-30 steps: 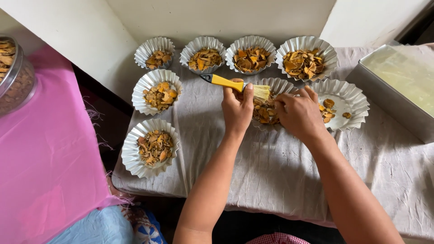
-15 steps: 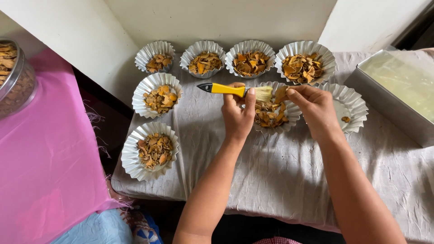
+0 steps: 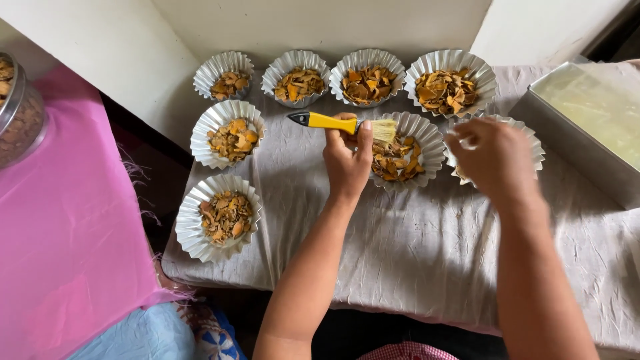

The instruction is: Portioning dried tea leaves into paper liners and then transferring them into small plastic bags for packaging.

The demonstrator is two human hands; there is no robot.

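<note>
My left hand (image 3: pixel 347 160) grips a pastry brush (image 3: pixel 337 123) with a yellow handle and pale bristles. The bristles lie over the rim of a fluted foil cup (image 3: pixel 427 133) filled with orange-brown flakes. My right hand (image 3: pixel 497 160) hovers, fingers curled and blurred, above the foil cup at the right (image 3: pixel 530 137), hiding most of it. Whether it holds anything I cannot tell.
Several more filled foil cups (image 3: pixel 300 83) stand in a back row and down the left on a wrinkled grey cloth (image 3: pixel 413 253). A metal tray (image 3: pixel 587 127) with pale contents sits at right. A glass jar (image 3: pixel 20 113) rests on pink cloth (image 3: pixel 60 233) at left.
My right hand has drawn off the middle cup and moved right over the right-hand cup. My left hand has lifted the brush a little, keeping it over the middle cup's rim.
</note>
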